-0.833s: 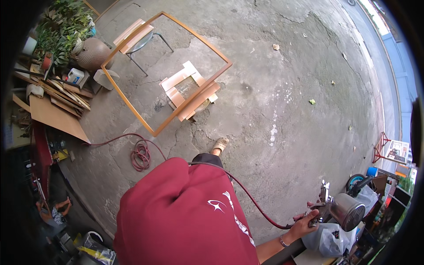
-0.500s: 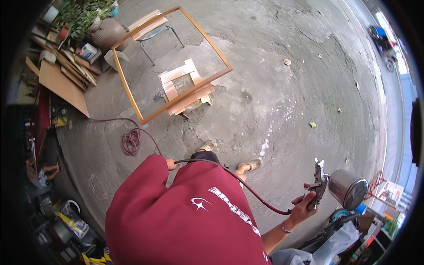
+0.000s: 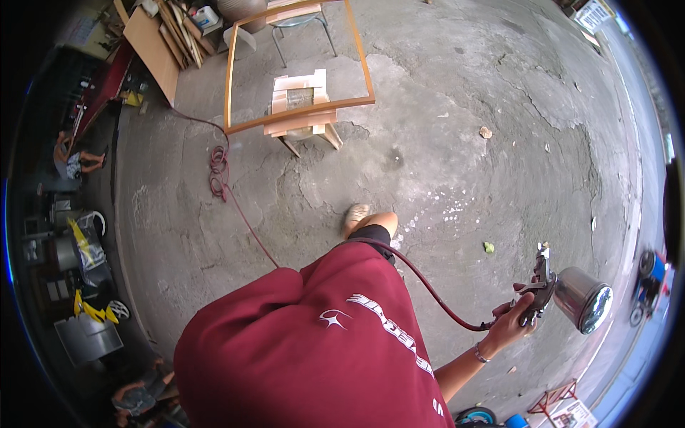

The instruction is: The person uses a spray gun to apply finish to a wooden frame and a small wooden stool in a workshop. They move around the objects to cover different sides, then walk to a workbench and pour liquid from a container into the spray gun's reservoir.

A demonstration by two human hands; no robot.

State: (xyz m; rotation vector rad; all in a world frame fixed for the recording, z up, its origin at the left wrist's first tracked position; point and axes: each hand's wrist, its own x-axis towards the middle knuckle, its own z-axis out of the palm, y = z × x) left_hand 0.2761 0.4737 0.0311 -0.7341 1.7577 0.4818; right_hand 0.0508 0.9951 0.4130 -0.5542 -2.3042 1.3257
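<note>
My right hand (image 3: 515, 319) grips the handle of a spray gun (image 3: 542, 282) with a shiny metal cup (image 3: 581, 299), held out at my right side. A dark red air hose (image 3: 428, 289) runs from the gun behind my maroon shirt (image 3: 321, 342) and across the concrete floor to a coil (image 3: 216, 171). My left hand is hidden under my body. Ahead stands a large orange wooden frame (image 3: 300, 118) resting on a wooden stool (image 3: 303, 125) and a metal stool (image 3: 300, 25).
Plywood sheets (image 3: 153, 46) and timber offcuts lie at the far left next to a white jug (image 3: 207, 16). Buckets, metal drums (image 3: 89, 339) and clutter line the left edge, where a person (image 3: 75, 160) sits. A red metal stand (image 3: 556, 399) is at the lower right.
The view has swung so the frame and stools now sit further ahead at top centre. My right hand with the spray gun stays out at my right side.
</note>
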